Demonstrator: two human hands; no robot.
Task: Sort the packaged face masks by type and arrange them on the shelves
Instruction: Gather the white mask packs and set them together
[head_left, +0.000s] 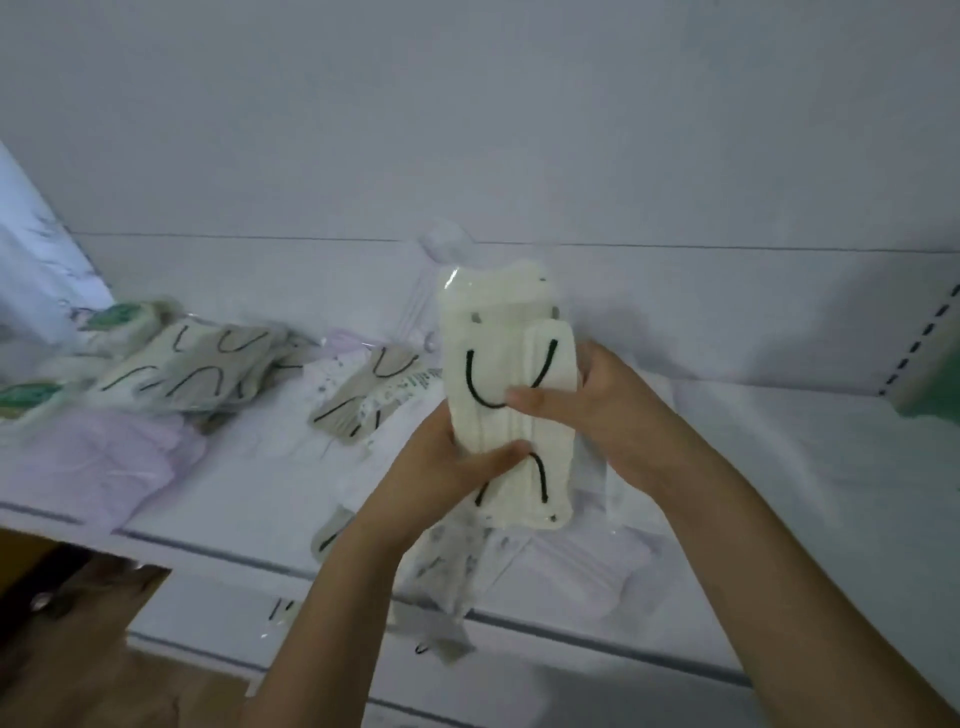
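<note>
Cream mask pack (506, 395) held upright over the white shelf (779, 467), long axis near vertical, top end tipped slightly away toward the back wall (467, 130), bottom end toward the shelf's front edge. Clear wrapper, black ear loops visible on the face turned to the camera. Looks like more than one pack stacked together, count unclear.

Left hand (441, 467) grips the pack from its left side at the lower half, thumb curled across the front, fingers behind and hidden. Right hand (587, 400) grips from the right side at mid-height, thumb pressed across the front over a black loop, fingers wrapped behind. Pack sits between both hands, its top sticking out above them, bottom corner below the left thumb.

More wrapped packs hang or lie just under the held one: a speckled-print pack (447, 571) below the left wrist near the shelf's front edge.

Toward the shelf's left end: a pile of grey-beige packs (197, 369) with black loops, green-labelled packs (114, 317) at the far left back, a lilac pack (104, 457) near the front left. One grey-beige pack (358, 400) lies mid-shelf, just left of the hands. White packs (571, 566) lie at the front edge under the right forearm. Image blurred, print unreadable.

Green object (935, 384) at the right edge. Brown cardboard (78, 623) at lower left, below the shelf.
</note>
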